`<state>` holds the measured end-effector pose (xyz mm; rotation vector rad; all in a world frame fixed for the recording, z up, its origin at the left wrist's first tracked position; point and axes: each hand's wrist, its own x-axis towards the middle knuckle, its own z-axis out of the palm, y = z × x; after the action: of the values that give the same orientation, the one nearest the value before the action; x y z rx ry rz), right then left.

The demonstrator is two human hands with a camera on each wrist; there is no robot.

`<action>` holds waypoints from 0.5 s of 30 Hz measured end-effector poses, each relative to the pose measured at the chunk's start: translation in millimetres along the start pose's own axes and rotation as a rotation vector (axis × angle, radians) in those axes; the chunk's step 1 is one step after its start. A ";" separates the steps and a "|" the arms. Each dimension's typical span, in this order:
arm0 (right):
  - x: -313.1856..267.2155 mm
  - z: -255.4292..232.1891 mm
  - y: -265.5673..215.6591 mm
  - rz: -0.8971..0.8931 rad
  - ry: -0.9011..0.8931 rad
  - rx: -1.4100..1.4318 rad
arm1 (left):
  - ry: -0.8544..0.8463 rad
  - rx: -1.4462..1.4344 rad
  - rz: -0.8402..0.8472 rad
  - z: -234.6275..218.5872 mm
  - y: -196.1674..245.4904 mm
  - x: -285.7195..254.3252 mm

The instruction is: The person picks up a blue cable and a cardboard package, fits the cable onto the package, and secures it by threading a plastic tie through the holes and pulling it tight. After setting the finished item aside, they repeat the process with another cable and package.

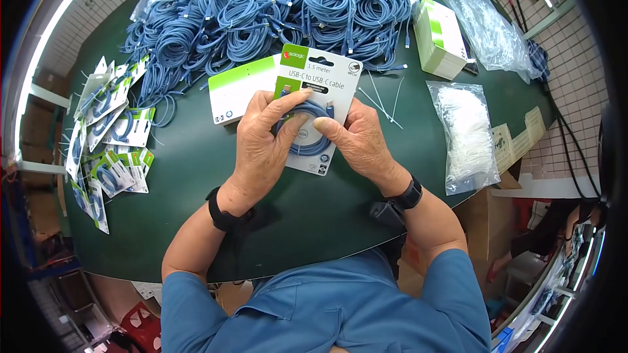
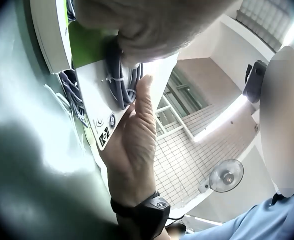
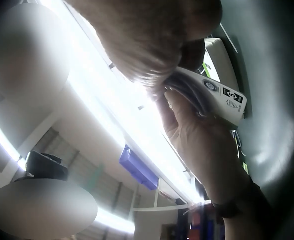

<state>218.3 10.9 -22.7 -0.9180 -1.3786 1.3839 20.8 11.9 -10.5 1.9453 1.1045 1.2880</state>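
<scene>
Both hands hold a white and green card [image 1: 337, 77] printed "USB-C to USB-C cable", close over the green table. A blue coiled cable [image 1: 305, 150] lies against the card's front, its two plugs pointing up. On the left edge my left hand [image 1: 261, 137] grips it, with thumb and forefinger laid over the coil. My right hand [image 1: 366, 140] holds the right side, thumb pressing the coil and fingers hidden behind the card. The left wrist view shows a tie [image 2: 118, 79] around the coil.
Blue coiled cables [image 1: 242, 19] form a large heap at the back. Carded cables [image 1: 108, 124] are piled at left. A stack of cards [image 1: 242, 85] lies behind the hands, with loose white ties [image 1: 386, 104] to its right. Further right are a bag of ties [image 1: 463, 137] and a box [image 1: 438, 42].
</scene>
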 end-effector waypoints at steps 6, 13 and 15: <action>0.5 4.5 2.9 -0.102 -0.030 -0.118 | 0.064 -0.118 0.029 0.3 -8.3 -0.3; 0.6 8.0 6.6 -0.176 0.024 -0.163 | -0.001 -0.212 -0.017 1.3 -11.1 2.5; -0.8 5.9 4.9 -0.122 -0.001 -0.147 | -0.092 -0.296 -0.066 -2.4 -11.9 5.3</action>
<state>212.4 8.9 -27.1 -0.9123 -1.5268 1.2044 15.7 22.5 -16.5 1.7167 0.8705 1.2358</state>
